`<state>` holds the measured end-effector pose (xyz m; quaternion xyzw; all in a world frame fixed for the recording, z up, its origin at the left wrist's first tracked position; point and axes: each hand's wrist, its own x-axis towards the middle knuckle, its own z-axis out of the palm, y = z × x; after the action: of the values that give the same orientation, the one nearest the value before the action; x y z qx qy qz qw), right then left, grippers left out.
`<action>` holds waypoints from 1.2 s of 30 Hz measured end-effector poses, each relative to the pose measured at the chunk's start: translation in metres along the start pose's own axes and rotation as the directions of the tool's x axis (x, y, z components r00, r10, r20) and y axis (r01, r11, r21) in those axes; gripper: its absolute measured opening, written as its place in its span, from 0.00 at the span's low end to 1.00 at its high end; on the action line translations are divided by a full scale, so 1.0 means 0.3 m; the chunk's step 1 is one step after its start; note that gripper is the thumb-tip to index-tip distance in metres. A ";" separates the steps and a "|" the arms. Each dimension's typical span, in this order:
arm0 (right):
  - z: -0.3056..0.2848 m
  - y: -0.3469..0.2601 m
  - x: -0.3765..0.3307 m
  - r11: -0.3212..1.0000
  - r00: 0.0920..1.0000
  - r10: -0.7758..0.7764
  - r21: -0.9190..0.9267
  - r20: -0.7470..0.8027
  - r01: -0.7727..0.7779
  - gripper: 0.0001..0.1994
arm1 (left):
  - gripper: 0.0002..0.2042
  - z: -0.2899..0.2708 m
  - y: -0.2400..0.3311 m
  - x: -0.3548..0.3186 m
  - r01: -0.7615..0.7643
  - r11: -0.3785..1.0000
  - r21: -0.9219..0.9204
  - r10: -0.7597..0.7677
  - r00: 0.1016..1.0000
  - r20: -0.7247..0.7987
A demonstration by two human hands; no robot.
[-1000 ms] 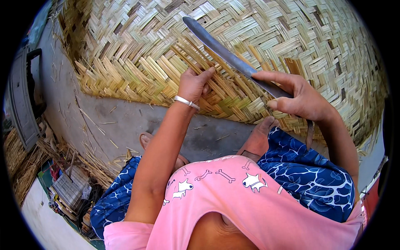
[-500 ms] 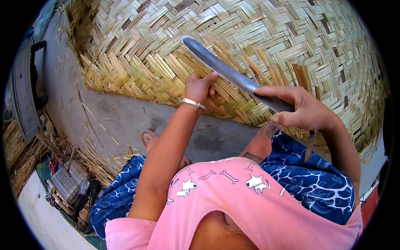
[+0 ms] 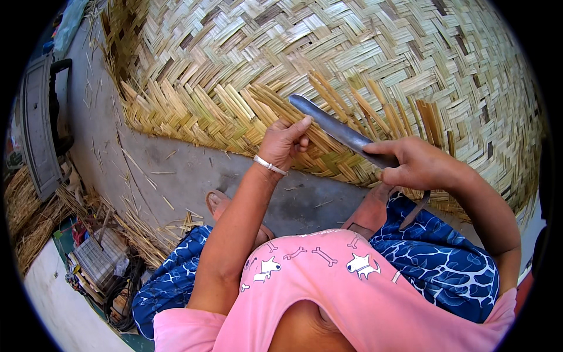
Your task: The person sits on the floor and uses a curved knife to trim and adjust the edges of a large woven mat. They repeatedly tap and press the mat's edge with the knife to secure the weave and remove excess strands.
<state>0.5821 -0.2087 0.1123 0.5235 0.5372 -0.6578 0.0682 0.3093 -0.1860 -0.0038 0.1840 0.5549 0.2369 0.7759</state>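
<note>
We hold a long knife (image 3: 343, 132) in our right hand (image 3: 413, 164), fingers wrapped tight round its handle, the grey blade running up and to the left over the near edge of the woven bamboo mat (image 3: 363, 64). Half a second ago the blade tip sat higher on the mat; now it lies lower, and its tip is just beside our left hand. A second ago it pointed higher again, so the knife has been coming down steadily toward us.

Our left hand (image 3: 284, 141) is curled at the mat's edge, thumb raised toward the blade, fingertips pinching at the loose bamboo strips (image 3: 328, 126) that stick out there; whether it grips one strip or several we cannot tell. It has kept much the same place throughout. A pale bangle (image 3: 270, 165) rings that wrist.

The mat rests on the grey concrete floor (image 3: 176, 170), with straw scattered to our left, as before.
</note>
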 end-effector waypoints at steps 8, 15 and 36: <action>0.109 0.040 0.095 0.949 0.967 -0.127 -0.311 -0.220 0.054 0.26 | 0.11 0.021 0.014 0.004 0.013 1.000 -0.010 -0.014 0.997 -0.076; 0.114 0.033 0.201 0.896 0.939 -0.217 -0.437 -0.266 0.084 0.26 | 0.13 0.035 0.053 0.001 0.082 0.996 0.021 -0.081 0.997 -0.015; 0.128 0.046 0.220 0.870 0.927 -0.246 -0.486 -0.284 0.082 0.27 | 0.12 0.048 0.012 0.071 0.214 0.973 -0.088 -0.226 0.962 -0.152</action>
<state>0.5383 -0.2132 0.0485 0.5481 0.7259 -0.4133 0.0421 0.3282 -0.1712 -0.0139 0.0738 0.6241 0.1827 0.7561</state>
